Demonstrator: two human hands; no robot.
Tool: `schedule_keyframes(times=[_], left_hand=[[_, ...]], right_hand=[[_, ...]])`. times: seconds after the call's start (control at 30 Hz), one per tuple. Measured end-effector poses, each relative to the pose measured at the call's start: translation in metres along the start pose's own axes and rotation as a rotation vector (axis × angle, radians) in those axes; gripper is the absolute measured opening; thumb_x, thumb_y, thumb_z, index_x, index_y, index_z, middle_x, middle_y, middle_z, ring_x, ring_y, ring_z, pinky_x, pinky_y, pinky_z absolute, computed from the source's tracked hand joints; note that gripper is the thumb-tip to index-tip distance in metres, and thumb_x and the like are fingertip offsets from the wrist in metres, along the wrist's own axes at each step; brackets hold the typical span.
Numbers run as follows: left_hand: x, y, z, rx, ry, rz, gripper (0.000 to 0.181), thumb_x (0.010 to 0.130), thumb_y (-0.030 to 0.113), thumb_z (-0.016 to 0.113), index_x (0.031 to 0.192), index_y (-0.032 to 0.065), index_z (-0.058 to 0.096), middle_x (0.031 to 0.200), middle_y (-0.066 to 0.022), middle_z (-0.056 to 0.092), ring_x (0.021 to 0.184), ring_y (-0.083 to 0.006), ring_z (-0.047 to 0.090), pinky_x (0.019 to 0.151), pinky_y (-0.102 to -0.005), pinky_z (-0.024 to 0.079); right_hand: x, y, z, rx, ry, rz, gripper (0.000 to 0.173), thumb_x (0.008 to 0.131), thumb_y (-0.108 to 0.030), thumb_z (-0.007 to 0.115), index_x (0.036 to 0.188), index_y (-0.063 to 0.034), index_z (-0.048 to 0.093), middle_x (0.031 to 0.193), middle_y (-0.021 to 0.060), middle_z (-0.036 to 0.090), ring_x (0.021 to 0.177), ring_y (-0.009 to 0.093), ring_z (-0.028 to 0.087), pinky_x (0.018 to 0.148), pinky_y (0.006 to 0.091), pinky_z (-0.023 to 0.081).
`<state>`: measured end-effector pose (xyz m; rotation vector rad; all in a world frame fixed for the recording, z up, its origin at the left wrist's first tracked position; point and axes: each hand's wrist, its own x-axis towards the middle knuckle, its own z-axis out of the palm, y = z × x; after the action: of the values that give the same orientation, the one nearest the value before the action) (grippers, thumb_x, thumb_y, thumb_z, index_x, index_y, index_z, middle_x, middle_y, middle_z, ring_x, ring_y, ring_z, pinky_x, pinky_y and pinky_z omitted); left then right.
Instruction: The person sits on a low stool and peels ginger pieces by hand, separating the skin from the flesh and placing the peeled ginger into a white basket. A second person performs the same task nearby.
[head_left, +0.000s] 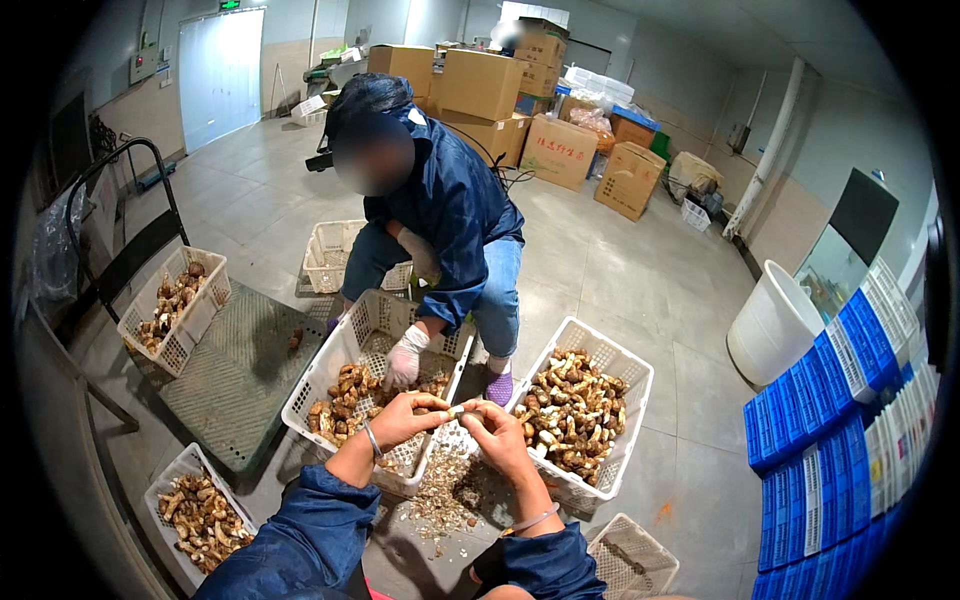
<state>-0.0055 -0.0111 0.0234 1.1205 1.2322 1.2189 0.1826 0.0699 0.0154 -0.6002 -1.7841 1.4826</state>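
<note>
Between my hands, above the floor scraps, is a small brown mushroom with a white end (455, 411). My left hand (405, 424) pinches one side of it, and the fingertips of my right hand (495, 431) close on the other side. Whether a small tool is also in my right fingers is hidden. Below my left hand stands a white plastic crate (307, 386) partly filled with brown mushrooms (341, 409). Beyond my right hand is another white crate (637, 382), heaped with mushrooms (574, 412). Pale trimmings (442, 487) lie on the floor beneath.
Facing me, a co-worker's gloved hand (406, 356) reaches into the left crate. A platform cart (247, 360) carries a crate of mushrooms (172, 307). Another full crate (199, 517) is at lower left, a small basket (634, 559) at lower right. Stacked blue crates (814, 465) and a white bin (772, 326) stand right.
</note>
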Motion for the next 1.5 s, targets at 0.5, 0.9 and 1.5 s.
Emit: schedule_keyframes(times=[0.5,0.9,1.5], left_hand=[[0.004,-0.014,0.016,-0.71,-0.021,-0.137,0.018,0.096,0.021,0.052,0.107,0.0081,0.057,0.098,-0.0011,0.063,0.087,-0.0109,0.06,0.073,-0.0273,0.051],[0.007,-0.022,0.02,-0.778,0.023,-0.162,0.016,0.097,0.021,0.05,0.105,0.007,0.054,0.093,-0.0028,0.057,0.079,-0.0131,0.056,0.07,-0.0277,0.05],[0.03,-0.078,0.031,-1.091,0.312,-0.485,0.025,0.1,0.026,0.04,0.104,0.0062,0.054,0.084,-0.0073,0.059,0.068,-0.0199,0.057,0.061,-0.0332,0.053]], right_hand=[[0.003,-0.011,-0.003,0.376,0.089,0.065,0.017,0.092,-0.011,0.058,0.1,0.0035,0.06,0.099,0.0072,0.065,0.085,0.013,0.063,0.079,0.026,0.051],[0.002,-0.011,0.002,-0.042,0.135,-0.064,0.015,0.088,-0.01,0.063,0.094,0.0027,0.064,0.095,0.0037,0.065,0.083,0.009,0.059,0.073,0.023,0.047],[0.002,-0.005,0.0,-0.159,0.362,-0.022,0.016,0.085,-0.014,0.065,0.094,-0.0003,0.066,0.076,0.0034,0.065,0.067,0.006,0.055,0.062,0.0239,0.046]])
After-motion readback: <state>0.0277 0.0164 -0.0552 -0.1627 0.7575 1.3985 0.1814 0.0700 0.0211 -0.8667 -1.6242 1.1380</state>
